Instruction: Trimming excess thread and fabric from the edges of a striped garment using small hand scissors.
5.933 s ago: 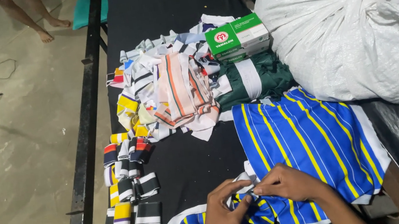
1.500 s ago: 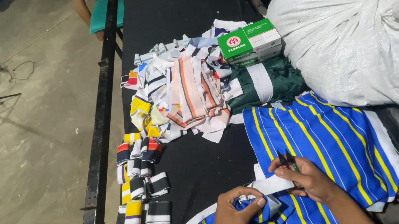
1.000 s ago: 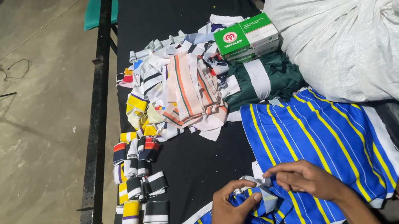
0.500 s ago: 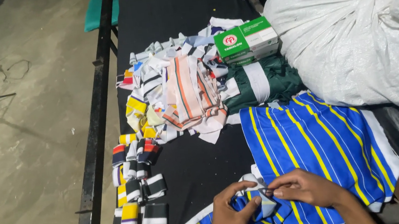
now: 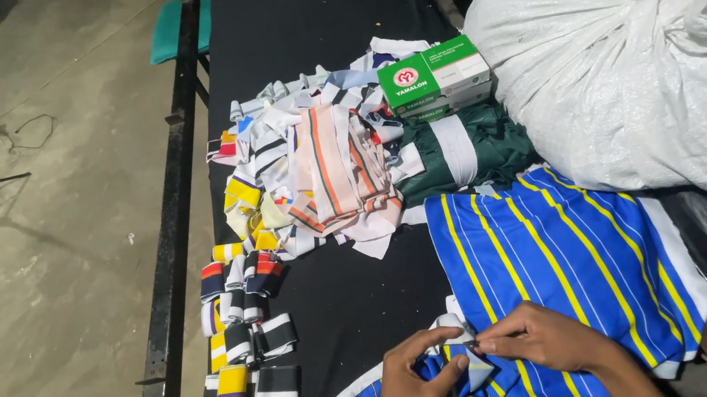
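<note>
Both my hands meet at the near edge of a black table (image 5: pixel 318 10). My left hand (image 5: pixel 412 388) and my right hand (image 5: pixel 544 338) pinch a small folded corner of blue fabric with yellow and white stripes (image 5: pixel 565 261), which lies spread out to the right. The white-edged bit between my fingertips is bunched up. Part of the same cloth sits under my left hand.
A heap of striped fabric scraps (image 5: pixel 317 171) lies mid-table, with rows of folded striped bands (image 5: pixel 239 334) along the left edge. A green and white box (image 5: pixel 433 77) rests on dark green cloth (image 5: pixel 467 150). A big white sack (image 5: pixel 630 67) fills the right side. Concrete floor lies left.
My hands have shifted slightly over the cloth's corner, drawing together and folding it. The camera view has wobbled a little. The piles on the table have not moved.
</note>
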